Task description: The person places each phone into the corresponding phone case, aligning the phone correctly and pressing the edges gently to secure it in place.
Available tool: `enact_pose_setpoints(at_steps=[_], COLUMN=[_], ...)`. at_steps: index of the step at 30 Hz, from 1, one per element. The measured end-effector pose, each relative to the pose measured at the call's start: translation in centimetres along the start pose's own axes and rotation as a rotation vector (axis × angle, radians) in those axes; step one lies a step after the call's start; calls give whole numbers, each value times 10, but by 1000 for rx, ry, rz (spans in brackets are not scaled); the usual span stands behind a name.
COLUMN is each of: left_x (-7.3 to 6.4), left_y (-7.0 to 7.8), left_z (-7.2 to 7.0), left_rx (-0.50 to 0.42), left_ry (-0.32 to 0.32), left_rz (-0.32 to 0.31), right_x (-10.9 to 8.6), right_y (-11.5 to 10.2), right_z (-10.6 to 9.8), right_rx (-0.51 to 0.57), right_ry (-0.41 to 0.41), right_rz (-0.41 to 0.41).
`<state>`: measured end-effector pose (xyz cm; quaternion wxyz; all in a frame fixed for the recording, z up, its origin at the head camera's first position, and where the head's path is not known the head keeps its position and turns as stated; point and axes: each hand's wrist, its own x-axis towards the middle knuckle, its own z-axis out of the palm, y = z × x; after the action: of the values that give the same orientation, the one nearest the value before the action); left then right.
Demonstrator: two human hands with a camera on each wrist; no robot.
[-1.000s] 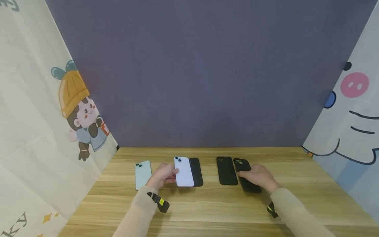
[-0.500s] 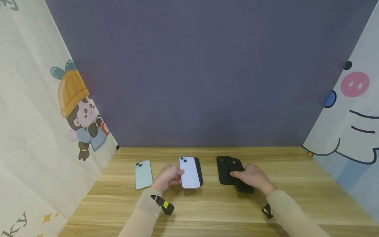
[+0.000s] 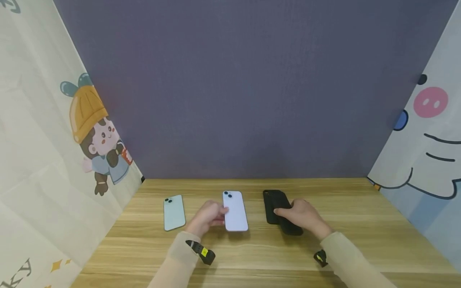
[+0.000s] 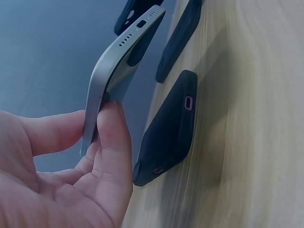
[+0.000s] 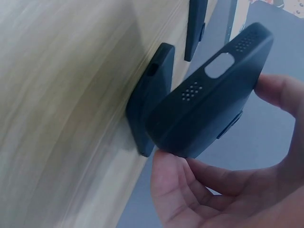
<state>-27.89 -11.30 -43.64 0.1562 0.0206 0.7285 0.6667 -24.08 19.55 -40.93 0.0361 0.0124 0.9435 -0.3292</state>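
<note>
Thumb and fingers of my left hand (image 3: pixel 209 216) pinch the side edge of a pale purple phone (image 3: pixel 235 212), back up with its two camera lenses showing. In the left wrist view the phone is raised and tilted over a black phone case (image 4: pixel 168 128) on the table; the head view hides that case. My right hand (image 3: pixel 300 216) grips another black phone case (image 5: pixel 213 90) by its sides. It is lifted off the wood and overlaps a black case lying flat (image 3: pixel 268 204) in the head view. A mint green phone (image 3: pixel 174 213) lies left of my left hand.
Everything lies on a wood-grain table (image 3: pixel 230 260). A dark panel (image 3: pixel 230 88) rises along its back edge. Printed white sheets flank it, with a cartoon child (image 3: pixel 102 140) on the left and a pink snout (image 3: pixel 430 102) on the right.
My left hand has moved right with the purple phone until it covers the black case below. My right hand has carried its case left, over the flat-lying case.
</note>
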Motion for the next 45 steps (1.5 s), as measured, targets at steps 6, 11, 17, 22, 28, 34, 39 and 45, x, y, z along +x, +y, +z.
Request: enact_pose_setpoints(at_steps=[6, 11, 17, 22, 28, 34, 39, 45], left_x=[-1, -1, 0, -2, -3, -3, -2, -5], left_y=[1, 1, 0, -1, -3, -7, -9, -9], left_z=[5, 9, 12, 15, 20, 24, 27, 34], left_rx=[-4, -23, -23, -33, -42, -47, -54, -75], left_ry=[6, 2, 5, -8, -22, -26, -32, -38], left_rz=[-3, -1, -1, 4, 24, 31, 36, 52], right_x=[-4, -6, -5, -8, -11, -14, -17, -19], right_y=[-7, -12, -15, -18, -24, -29, -33, -40], right_z=[0, 0, 2, 2, 5, 10, 13, 16], right_rx=[-15, 3, -20, -12, 7, 17, 3, 4], right_ry=[6, 5, 14, 14, 11, 22, 35, 50], right_rz=[-19, -22, -42, -42, -47, -47, -61, -54])
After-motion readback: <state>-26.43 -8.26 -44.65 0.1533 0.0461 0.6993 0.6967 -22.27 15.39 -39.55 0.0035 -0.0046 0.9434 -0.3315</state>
